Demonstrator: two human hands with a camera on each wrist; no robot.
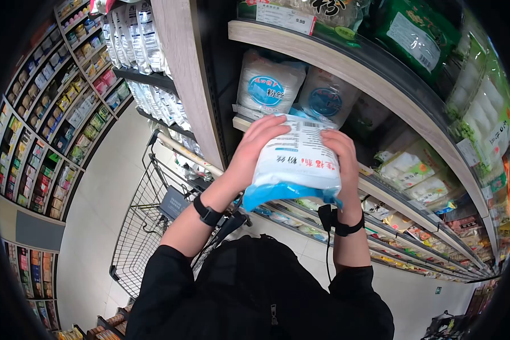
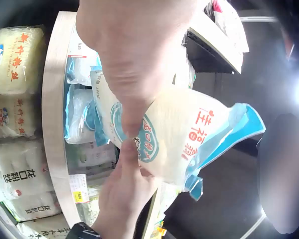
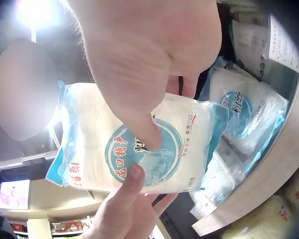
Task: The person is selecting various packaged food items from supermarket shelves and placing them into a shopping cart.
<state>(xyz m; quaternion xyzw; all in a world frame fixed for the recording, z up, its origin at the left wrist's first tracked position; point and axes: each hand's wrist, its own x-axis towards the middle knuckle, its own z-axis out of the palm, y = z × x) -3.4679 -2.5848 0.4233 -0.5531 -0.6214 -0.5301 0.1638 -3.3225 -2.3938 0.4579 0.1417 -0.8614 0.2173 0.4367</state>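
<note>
Both hands hold a bag of glass noodles [image 1: 299, 167], clear plastic with blue ends, in front of the shelf. In the head view the left hand [image 1: 254, 152] grips its left side and the right hand [image 1: 344, 161] its right side, fingers over the white printed face. The left wrist view shows the left thumb over the round blue label of the bag [image 2: 177, 124]. In the right wrist view both thumbs lie on that label, the right hand [image 3: 149, 64] from above and the left hand [image 3: 120, 211] from below.
Similar noodle bags [image 1: 269, 85] stand on the shelf just beyond the hands. A curved shelf edge [image 1: 323, 56] runs above them, with other packets [image 1: 413, 175] lower right. To the left stands a wire shopping cart [image 1: 147, 221], and a far shelf wall [image 1: 45, 113] lines the aisle.
</note>
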